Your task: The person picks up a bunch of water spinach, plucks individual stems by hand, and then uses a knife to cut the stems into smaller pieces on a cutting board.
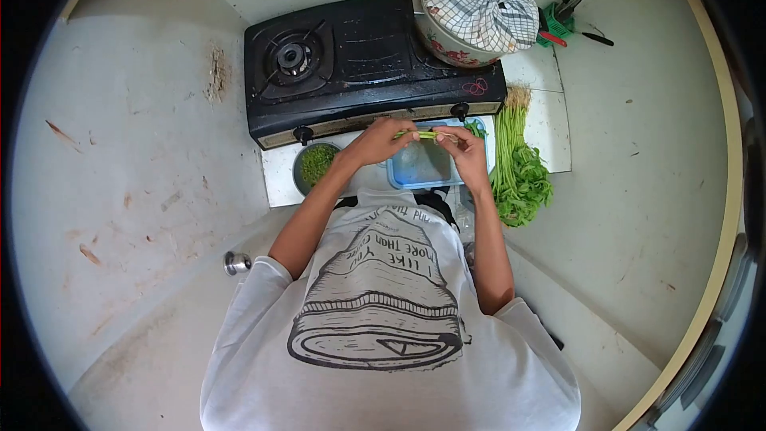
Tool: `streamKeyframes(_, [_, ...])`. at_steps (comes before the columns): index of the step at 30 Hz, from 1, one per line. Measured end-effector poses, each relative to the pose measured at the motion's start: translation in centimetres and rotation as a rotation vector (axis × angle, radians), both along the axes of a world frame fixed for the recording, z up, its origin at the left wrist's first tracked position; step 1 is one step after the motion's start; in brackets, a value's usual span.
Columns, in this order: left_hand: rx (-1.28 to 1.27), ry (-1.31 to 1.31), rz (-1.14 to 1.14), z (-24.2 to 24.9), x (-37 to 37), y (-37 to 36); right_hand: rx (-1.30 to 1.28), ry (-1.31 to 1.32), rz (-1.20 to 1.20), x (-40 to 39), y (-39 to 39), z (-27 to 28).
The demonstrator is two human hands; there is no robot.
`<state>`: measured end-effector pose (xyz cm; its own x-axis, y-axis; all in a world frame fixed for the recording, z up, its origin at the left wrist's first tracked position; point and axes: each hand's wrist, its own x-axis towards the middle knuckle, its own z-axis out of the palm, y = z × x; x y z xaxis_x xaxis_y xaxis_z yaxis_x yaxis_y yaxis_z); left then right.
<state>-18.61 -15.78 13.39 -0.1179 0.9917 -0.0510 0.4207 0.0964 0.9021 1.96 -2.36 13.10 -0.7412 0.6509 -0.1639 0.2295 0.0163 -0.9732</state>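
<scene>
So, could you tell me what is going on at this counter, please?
A person holds a thin green stem between the left hand and right hand, above a blue tub in front of the black stove. A bunch of greens lies to their right, a bowl of chopped greens to their left.

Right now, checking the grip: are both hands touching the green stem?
Touching. The head view shows the left hand and right hand each pinching an end of the green stem.
</scene>
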Motion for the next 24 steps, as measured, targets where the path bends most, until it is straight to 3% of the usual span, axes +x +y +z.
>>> streamKeyframes(2, [0.055,-0.007,0.063,-1.1,0.8,-0.5,0.067,-0.037,-0.002,0.3,0.7,-0.2])
streamKeyframes(5, [-0.055,-0.027,0.186,-2.1,1.3,-1.4,0.231,-0.093,-0.025,1.3,2.2,-1.6])
streamKeyframes(8, [-0.1,-0.232,0.362,-4.1,2.0,-2.6,0.24,-0.156,0.0,2.9,4.3,-3.4])
streamKeyframes(9, [0.127,-0.206,0.434,-6.3,2.4,-3.0,0.265,-0.224,0.052,3.3,5.1,-4.0])
streamKeyframes(12, [-0.153,-0.756,0.626,-2.7,3.2,-4.3,0.349,-0.316,0.207,3.2,6.9,-4.8])
streamKeyframes(13, [-0.135,-0.873,0.695,-3.1,3.8,-4.5,0.359,-0.368,0.273,2.9,7.6,-5.6])
streamKeyframes(16, [-0.106,-1.0,0.73,-3.3,4.9,-5.5,0.665,-0.214,0.398,1.6,8.4,-7.8])
streamKeyframes(21, [-0.116,-0.996,0.807,-2.7,7.2,-6.1,0.836,-0.44,0.63,0.3,7.7,-9.8])
streamKeyframes(24, [-0.105,-0.983,0.848,-2.3,8.2,-6.4,0.932,-0.416,0.633,0.8,7.4,-11.4])
